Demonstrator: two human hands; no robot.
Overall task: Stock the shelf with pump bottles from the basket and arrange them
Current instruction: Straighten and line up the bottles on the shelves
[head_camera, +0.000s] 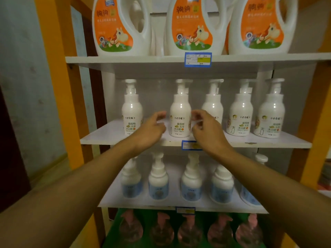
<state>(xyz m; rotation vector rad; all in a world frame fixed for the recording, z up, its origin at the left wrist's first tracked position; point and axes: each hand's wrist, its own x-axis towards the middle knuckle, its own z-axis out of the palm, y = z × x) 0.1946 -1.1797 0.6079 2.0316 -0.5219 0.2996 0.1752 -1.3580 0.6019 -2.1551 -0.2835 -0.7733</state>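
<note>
Pump bottles stand in rows on several shelves in front of us, and we reach with both bare arms toward the middle shelf (100,135). Our left hand (152,130) and our right hand (206,130) are at the two sides of one white pump bottle (180,115), which stands upright near the front edge of this shelf. The fingers of both hands are half curled and a little spread; they are just beside the bottle, but the hands are blurred, so we cannot tell if they touch it or hold it. To the left of it stands another white bottle (131,111), and to the right three more (241,111) in the same row, all upright with the labels to the front. A blue price tag (188,145) is fixed on the shelf edge under our right wrist. Below, a lower shelf carries bottles with blue labels (158,179), and under it we see pink pump bottles (162,228), rather dark. Above and further away, big white jugs with orange labels (194,24) stand on the top shelf.
</note>
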